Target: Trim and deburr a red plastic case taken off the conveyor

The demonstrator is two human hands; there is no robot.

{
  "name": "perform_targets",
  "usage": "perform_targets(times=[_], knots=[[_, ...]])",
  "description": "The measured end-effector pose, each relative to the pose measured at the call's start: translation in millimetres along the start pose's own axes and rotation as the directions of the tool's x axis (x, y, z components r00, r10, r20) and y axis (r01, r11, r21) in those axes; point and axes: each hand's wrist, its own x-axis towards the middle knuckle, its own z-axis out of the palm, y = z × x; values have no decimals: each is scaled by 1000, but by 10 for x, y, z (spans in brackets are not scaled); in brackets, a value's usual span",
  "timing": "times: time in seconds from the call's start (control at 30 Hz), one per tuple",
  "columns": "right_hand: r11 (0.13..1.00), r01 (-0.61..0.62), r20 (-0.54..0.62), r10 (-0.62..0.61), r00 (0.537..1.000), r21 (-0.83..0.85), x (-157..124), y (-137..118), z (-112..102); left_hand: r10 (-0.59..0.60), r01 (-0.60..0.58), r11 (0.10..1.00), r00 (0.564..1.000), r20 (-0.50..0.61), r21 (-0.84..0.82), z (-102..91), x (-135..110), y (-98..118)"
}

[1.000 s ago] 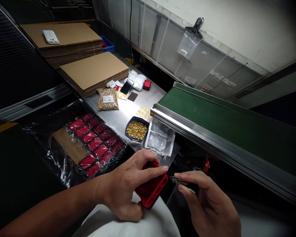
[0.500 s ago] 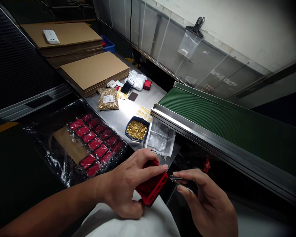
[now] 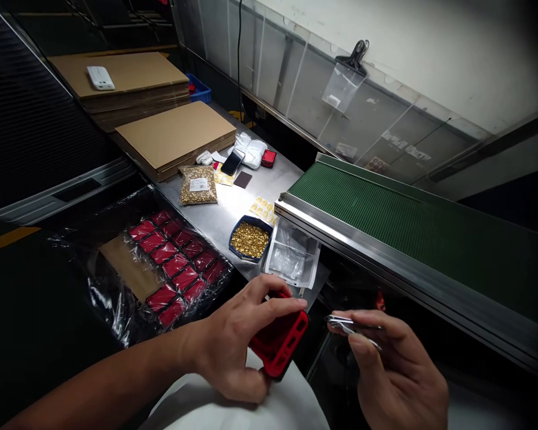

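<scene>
From the head camera, our left hand (image 3: 233,349) clasps the red phone case (image 3: 281,345) over our lap and our right hand (image 3: 399,376) pinches what look like tweezers (image 3: 347,324) just beside it, so we judge bracing the case matters; the label (image 3: 198,184) on the bag of gold parts (image 3: 192,196) is illegible.

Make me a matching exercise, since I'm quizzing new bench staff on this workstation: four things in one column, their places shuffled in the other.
Things
1. red case
2. tweezers
3. blue tray of gold bits
4. white device

Places
A. on the far cardboard stack
B. in the right hand
C. on the steel table, beside the conveyor
D. in the left hand

Pairs: 1-D, 2-B, 3-C, 4-A
</scene>
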Motion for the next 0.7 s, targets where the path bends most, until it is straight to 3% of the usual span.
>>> perform_targets(times=[0.13, 0.33, 0.7], knots=[[996, -58, 67, 53, 996, 74, -5, -32, 74, -23, 23, 1000, 999, -26, -6, 17, 4, 23], [994, -28, 89, 18, 996, 106, -46, -19, 85, -11, 10, 1000, 999, -31, -22, 41, 7, 14], [996, -50, 58, 46, 997, 73, -79, -29, 123, -25, 24, 1000, 999, -49, -17, 53, -23, 20]])
